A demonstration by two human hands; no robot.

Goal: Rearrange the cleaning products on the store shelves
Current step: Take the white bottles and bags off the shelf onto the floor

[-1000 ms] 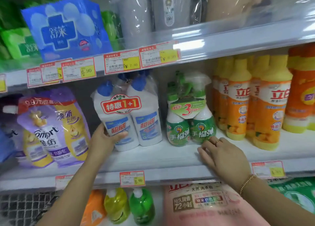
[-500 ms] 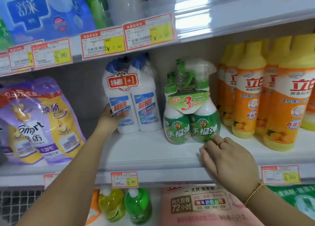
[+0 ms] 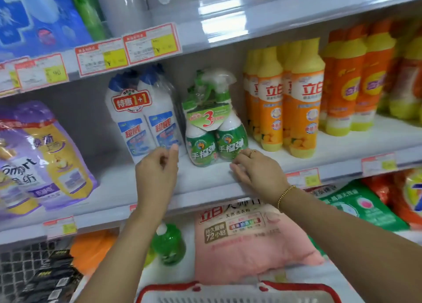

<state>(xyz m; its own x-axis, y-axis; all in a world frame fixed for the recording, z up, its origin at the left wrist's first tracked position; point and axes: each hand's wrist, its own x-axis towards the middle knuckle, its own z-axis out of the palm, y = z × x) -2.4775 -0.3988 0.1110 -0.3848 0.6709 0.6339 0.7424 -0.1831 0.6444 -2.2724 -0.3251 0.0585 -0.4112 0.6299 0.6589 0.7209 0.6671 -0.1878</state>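
A shrink-wrapped twin pack of white toilet cleaner bottles (image 3: 146, 119) with blue caps stands on the middle shelf (image 3: 205, 183). Touching its right side is a green spray cleaner bundle (image 3: 214, 129). My left hand (image 3: 157, 172) hovers just in front of the white pack's base with fingers loosely curled, holding nothing. My right hand (image 3: 253, 167), with a ring and a gold bracelet, rests on the shelf at the foot of the green bundle, its fingers relaxed against the bottle's base.
Orange-and-yellow dish soap bottles (image 3: 301, 110) fill the shelf to the right. Purple softener pouches (image 3: 41, 156) lean at the left. Below lie a pink detergent bag (image 3: 246, 241) and a green bottle (image 3: 169, 243). A red basket rim (image 3: 237, 289) sits at the bottom edge.
My left hand has let go of the white twin pack and drawn back toward me. The pack now stands closer to the green bundle. The right hand has barely moved.
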